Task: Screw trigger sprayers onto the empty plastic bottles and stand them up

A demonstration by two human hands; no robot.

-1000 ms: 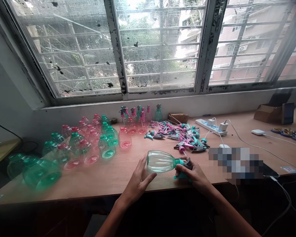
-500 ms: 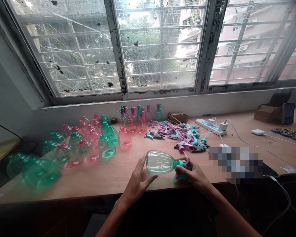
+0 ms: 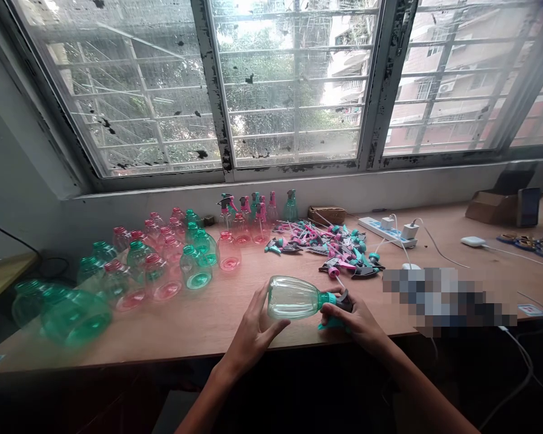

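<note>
A clear green spray bottle [image 3: 294, 297] lies sideways above the table's front edge, its base to the left. Around that base my left hand [image 3: 250, 331] is cupped, with the thumb along the lower side and the fingertips partly hidden behind the bottle. My right hand [image 3: 356, 319] is closed on the spray head [image 3: 341, 301], which sits on the bottle's neck. The head has a teal collar and a dark grey part, and a teal part shows below the fingers. Beyond my right hand lies a heap of pink, teal and dark grey spray heads [image 3: 330, 244].
Open-necked green and pink bottles [image 3: 199, 268] stand in rows at left. Several bottles with spray heads [image 3: 260, 223] stand by the wall. A power strip [image 3: 387, 232] with chargers and cables lies right of the heap. A phone [image 3: 528, 207] leans at the far right. One patch is pixelated.
Both hands and the bottle hold almost the same position. At right, the pixelated patch has spread further right over the dark flat object and cable.
</note>
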